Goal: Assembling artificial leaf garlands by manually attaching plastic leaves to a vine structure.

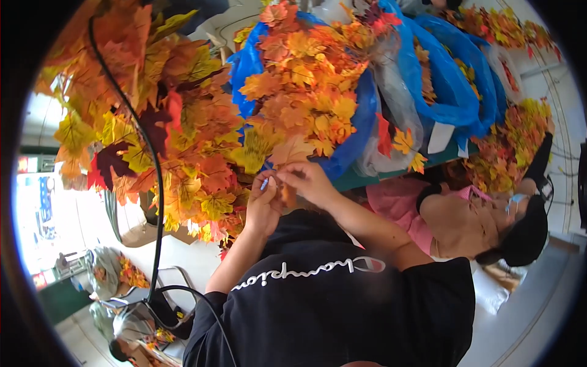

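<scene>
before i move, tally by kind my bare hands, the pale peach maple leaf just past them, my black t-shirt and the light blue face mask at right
Bare left hand and right hand: 2
Pale peach maple leaf: 1
Black t-shirt: 1
Light blue face mask: 1
Total: 5

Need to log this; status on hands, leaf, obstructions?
Left hand and right hand close together, exact grip unclear. Pale orange leaf just above them in view. Black cable at left, clear of both hands.

Pale orange maple-shaped leaf (pixel 292 151), lobes fanned out, base beside the right hand (pixel 310 183), yellow-green leaf (pixel 251 151) alongside
</scene>
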A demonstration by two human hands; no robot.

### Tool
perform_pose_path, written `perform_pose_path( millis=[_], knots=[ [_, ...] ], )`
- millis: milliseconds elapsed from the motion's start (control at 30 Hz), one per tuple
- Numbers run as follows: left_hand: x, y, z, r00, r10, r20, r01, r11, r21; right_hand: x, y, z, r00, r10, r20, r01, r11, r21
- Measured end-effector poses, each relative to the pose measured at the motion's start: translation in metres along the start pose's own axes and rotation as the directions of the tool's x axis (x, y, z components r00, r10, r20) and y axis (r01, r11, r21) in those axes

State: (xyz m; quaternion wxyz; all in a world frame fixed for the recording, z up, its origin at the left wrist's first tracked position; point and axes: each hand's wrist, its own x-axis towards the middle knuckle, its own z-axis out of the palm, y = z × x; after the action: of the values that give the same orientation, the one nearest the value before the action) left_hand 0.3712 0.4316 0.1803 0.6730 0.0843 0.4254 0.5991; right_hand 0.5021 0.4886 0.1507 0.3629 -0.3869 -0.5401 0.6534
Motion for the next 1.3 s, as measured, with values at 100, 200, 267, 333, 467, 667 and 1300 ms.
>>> perform_pose_path(
  millis=[100,200,267,333,467,667,1300],
  knots=[
    [0.0,0.01,-0.014,0.987,-0.058,0.151,0.028,0.98,0.195,0.027,-0.002,-0.015,0.979,0.09,0.183,-0.108,0.99,0.091],
    [-0.004,0.022,-0.018,0.931,-0.1,0.352,-0.05,0.917,0.395,0.059,0.0,-0.025,0.844,0.033,0.535,-0.069,0.996,0.048],
    [-0.009,0.03,-0.019,0.938,-0.193,0.288,0.056,0.905,0.422,0.114,0.005,-0.044,0.768,0.03,0.64,0.133,0.97,-0.205],
    [-0.013,0.031,-0.015,0.953,-0.177,0.246,0.049,0.89,0.453,0.177,-0.004,-0.065,0.903,0.118,0.413,-0.039,0.98,-0.197],
    [-0.024,0.026,-0.01,0.972,-0.062,0.226,-0.098,0.767,0.634,0.32,0.005,-0.091,0.855,-0.509,-0.097,0.153,0.426,-0.892],
    [-0.045,0.035,-0.013,0.975,0.088,0.206,-0.22,0.555,0.803,0.412,0.018,-0.108,0.784,-0.603,0.15,-0.019,-0.264,-0.964],
    [0.001,0.019,-0.025,0.985,0.173,0.019,-0.166,0.902,0.399,0.12,-0.098,-0.095,0.9,-0.02,0.436,0.284,0.786,-0.549]
  ],
)
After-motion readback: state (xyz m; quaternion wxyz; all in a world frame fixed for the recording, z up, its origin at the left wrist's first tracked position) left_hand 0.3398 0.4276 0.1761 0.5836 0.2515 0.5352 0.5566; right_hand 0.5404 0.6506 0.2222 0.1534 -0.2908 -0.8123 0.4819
